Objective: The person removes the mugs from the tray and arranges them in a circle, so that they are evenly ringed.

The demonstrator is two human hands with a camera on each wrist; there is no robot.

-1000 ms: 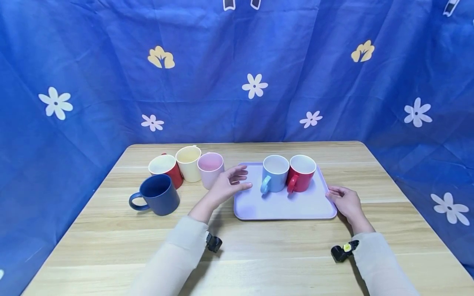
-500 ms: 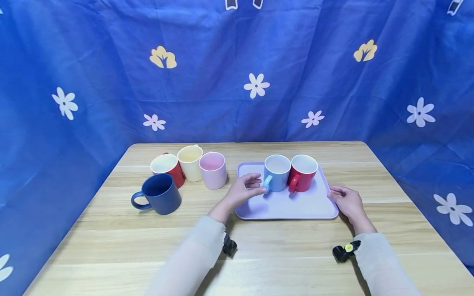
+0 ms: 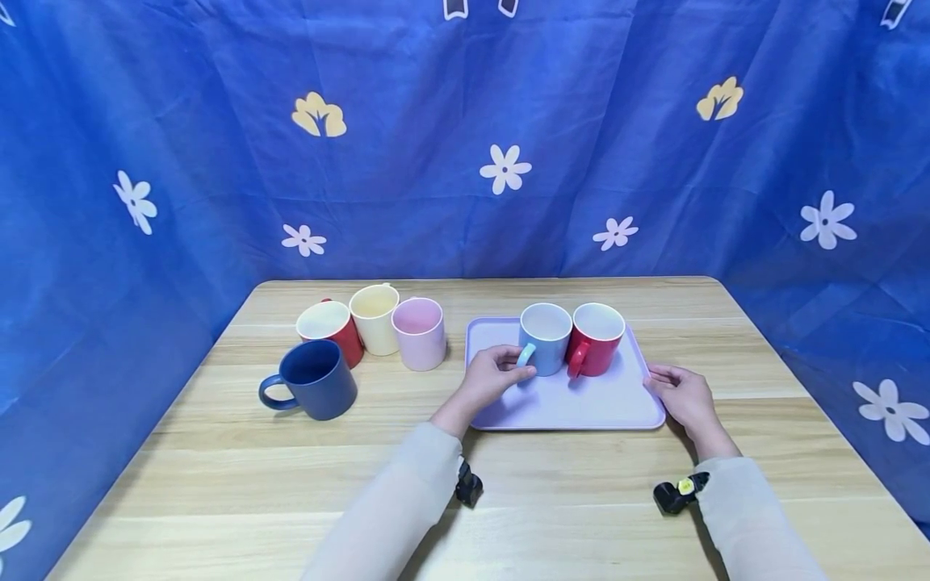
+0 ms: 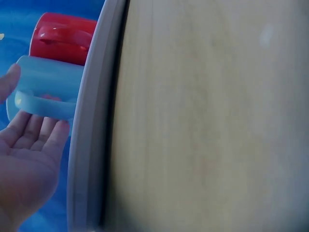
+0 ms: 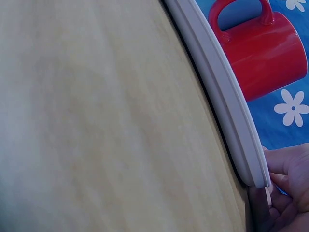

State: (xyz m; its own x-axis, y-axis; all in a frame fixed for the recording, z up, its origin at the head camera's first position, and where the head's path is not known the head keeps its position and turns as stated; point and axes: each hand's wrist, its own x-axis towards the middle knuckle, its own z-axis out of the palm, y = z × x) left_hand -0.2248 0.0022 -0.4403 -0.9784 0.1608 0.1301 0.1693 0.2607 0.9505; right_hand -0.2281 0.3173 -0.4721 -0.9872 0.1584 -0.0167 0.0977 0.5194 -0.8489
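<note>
My left hand [image 3: 492, 378] reaches over the left part of the lilac tray [image 3: 581, 414], at the handle of a light blue mug [image 3: 550, 355]. In the left wrist view its fingers [image 4: 41, 130] touch or nearly touch that handle, the thumb standing apart near the rim; one fingertip shows through the handle's loop. My right hand [image 3: 683, 397] holds the tray's right edge, thumb at the rim and other fingers curled by the corner, partly hidden in the right wrist view. A red mug [image 3: 597, 353] stands upright on the tray, right beside the light blue one.
Left of the tray stand a pink mug [image 3: 419, 343], a cream mug [image 3: 375, 327], a red mug with white inside [image 3: 347, 343] and a dark blue mug [image 3: 323, 387]. A blue floral cloth [image 3: 436, 202] hangs behind the wooden table [image 3: 567, 500].
My left hand has moved right, from beside the pink mug and the tray's left edge to the light blue mug's handle. The right hand has stayed at the tray's edge.
</note>
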